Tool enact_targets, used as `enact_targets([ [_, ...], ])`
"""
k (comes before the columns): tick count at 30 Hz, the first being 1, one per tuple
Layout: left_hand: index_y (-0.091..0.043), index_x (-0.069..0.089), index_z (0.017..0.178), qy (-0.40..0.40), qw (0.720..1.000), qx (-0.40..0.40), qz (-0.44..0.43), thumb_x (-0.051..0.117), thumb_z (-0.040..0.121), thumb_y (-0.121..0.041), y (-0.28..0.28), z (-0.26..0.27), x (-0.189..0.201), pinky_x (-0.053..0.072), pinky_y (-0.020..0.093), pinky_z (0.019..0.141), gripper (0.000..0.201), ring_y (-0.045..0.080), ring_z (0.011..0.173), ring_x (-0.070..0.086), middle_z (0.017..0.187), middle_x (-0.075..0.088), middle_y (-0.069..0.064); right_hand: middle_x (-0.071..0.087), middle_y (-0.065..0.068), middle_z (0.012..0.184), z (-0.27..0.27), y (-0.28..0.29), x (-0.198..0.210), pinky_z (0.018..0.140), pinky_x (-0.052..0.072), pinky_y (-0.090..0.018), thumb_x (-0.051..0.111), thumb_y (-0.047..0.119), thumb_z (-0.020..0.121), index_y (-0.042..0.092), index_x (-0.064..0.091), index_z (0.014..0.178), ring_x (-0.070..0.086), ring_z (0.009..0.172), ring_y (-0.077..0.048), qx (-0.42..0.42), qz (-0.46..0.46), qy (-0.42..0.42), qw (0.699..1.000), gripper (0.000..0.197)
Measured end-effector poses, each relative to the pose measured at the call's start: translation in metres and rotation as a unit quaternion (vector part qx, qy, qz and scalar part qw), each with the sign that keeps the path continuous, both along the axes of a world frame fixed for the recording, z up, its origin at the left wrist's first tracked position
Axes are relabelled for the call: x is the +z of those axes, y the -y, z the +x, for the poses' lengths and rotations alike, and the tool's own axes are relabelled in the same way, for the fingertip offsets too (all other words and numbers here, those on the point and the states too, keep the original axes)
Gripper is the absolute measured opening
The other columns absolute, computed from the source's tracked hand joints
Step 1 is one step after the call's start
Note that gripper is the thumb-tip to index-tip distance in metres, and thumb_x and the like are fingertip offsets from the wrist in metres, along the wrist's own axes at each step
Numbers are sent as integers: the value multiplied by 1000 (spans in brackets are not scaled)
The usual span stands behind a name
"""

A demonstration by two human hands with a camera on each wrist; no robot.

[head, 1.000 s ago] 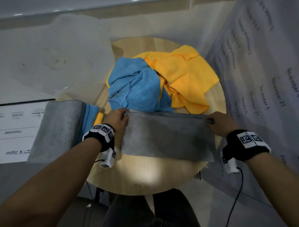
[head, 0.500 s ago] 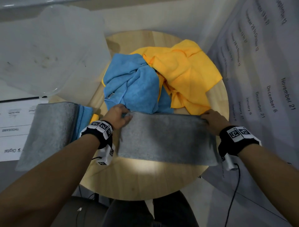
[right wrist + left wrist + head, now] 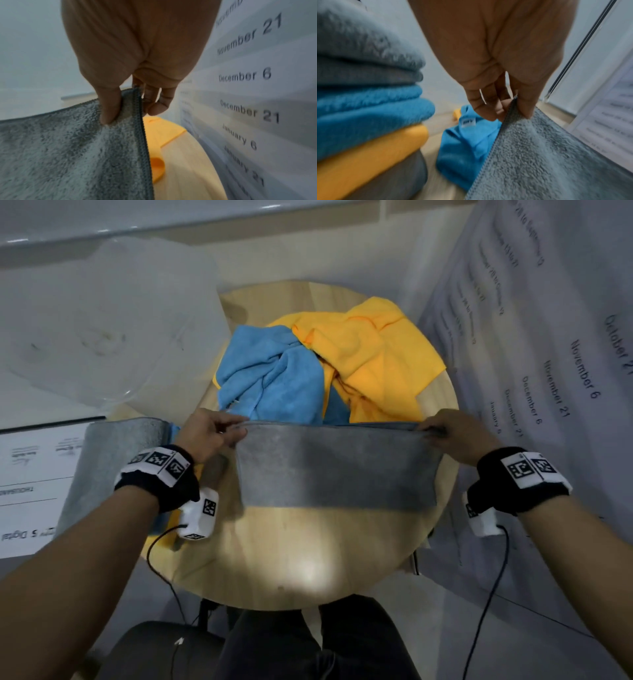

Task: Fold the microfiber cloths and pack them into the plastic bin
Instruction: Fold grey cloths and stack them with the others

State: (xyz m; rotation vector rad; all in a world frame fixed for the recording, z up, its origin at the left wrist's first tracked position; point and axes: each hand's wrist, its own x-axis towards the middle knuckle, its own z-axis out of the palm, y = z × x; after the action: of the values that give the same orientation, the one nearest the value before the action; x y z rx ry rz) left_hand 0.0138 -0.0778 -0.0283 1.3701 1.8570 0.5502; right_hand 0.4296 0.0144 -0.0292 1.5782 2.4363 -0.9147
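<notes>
A grey microfiber cloth hangs folded over the round wooden table, lifted by its top edge. My left hand pinches its top left corner between thumb and fingers. My right hand pinches the top right corner the same way. Behind the cloth lie a crumpled blue cloth and a crumpled yellow cloth. A stack of folded cloths, grey over blue over yellow, stands at my left. The clear plastic bin is at the back left.
A large printed sheet with dates stands close along the right side of the table. A white printed paper lies at the left under the folded stack. A dark chair and my legs are below the table's near edge.
Both hands have raised the grey cloth's far edge off the table, so the cloth now hangs from the two pinched corners instead of lying flat.
</notes>
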Motion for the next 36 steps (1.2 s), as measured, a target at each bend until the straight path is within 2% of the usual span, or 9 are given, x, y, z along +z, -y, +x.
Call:
enact_targets([
  [2, -26, 73, 92, 0, 999, -19, 34, 71, 81, -7, 4, -10, 19, 46, 28, 82, 22, -5, 70, 60, 84, 70, -3, 63, -17, 108, 3, 6, 19, 84, 40, -33, 63, 7, 88, 9, 69, 109, 58, 102, -35, -5, 62, -46, 997, 22],
  [4, -41, 70, 75, 16, 995, -8, 94, 73, 78, -8, 11, -18, 38, 52, 33, 82, 34, 8, 76, 65, 77, 69, -16, 66, -16, 97, 5, 14, 37, 77, 41, -30, 69, 1, 81, 7, 71, 101, 62, 91, -34, -26, 146, -102, 984, 20],
  [9, -34, 61, 67, -14, 982, 29, 186, 78, 69, -21, 59, -10, 61, 40, 18, 61, 21, 5, 61, 50, 74, 65, -20, 58, -6, 81, 4, 55, 51, 62, 38, -10, 75, -5, 72, 1, 56, 104, 50, 70, -9, -99, 195, -217, 951, 38],
  [13, -26, 52, 70, -65, 987, -34, 145, 66, 68, -15, 114, 4, -3, 41, 19, 62, 18, 3, 61, 49, 70, 60, 2, 58, -6, 74, 6, 96, -1, 58, 26, -12, 77, -5, 70, 3, 66, 82, 56, 69, -26, -29, 152, -120, 981, 17],
  [18, -23, 50, 75, -74, 987, -137, 43, 76, 51, 19, 159, 12, -87, 34, 9, 60, 55, 5, 69, 46, 71, 48, -21, 59, -4, 103, 12, 131, -75, 78, 48, -31, 68, 18, 82, 13, 68, 95, 57, 99, -24, -2, -37, 53, 998, 13],
  [24, -10, 64, 63, -51, 993, -100, 46, 86, 47, 12, 177, 11, -103, 37, -4, 68, 35, -11, 75, 52, 84, 50, -16, 49, 2, 97, 19, 145, -81, 74, 42, -24, 73, 24, 81, 14, 72, 92, 57, 94, -22, -34, -51, 55, 997, 15],
  [28, -13, 64, 57, -42, 994, -82, 58, 84, 46, 16, 184, 5, -107, 37, -3, 70, 37, -19, 77, 51, 79, 49, -14, 46, 13, 75, 19, 147, -70, 56, 35, -12, 77, 28, 77, 28, 57, 61, 53, 74, -12, -28, -81, 57, 995, 27],
  [32, -39, 51, 56, -48, 994, -93, 21, 87, 50, 6, 185, 5, -104, 43, 15, 68, 58, -1, 69, 52, 76, 51, -9, 49, 16, 71, 19, 150, -63, 56, 39, -5, 78, 28, 76, 29, 53, 60, 43, 61, 3, -4, -125, 89, 988, 30],
  [36, -30, 57, 71, -65, 994, -92, -11, 85, 63, -38, 176, 10, -92, 44, 15, 70, 30, 5, 78, 53, 88, 54, -5, 54, 15, 76, 15, 137, -46, 55, 37, -6, 71, 34, 82, 31, 55, 73, 48, 67, 6, 7, -166, 110, 980, 18],
])
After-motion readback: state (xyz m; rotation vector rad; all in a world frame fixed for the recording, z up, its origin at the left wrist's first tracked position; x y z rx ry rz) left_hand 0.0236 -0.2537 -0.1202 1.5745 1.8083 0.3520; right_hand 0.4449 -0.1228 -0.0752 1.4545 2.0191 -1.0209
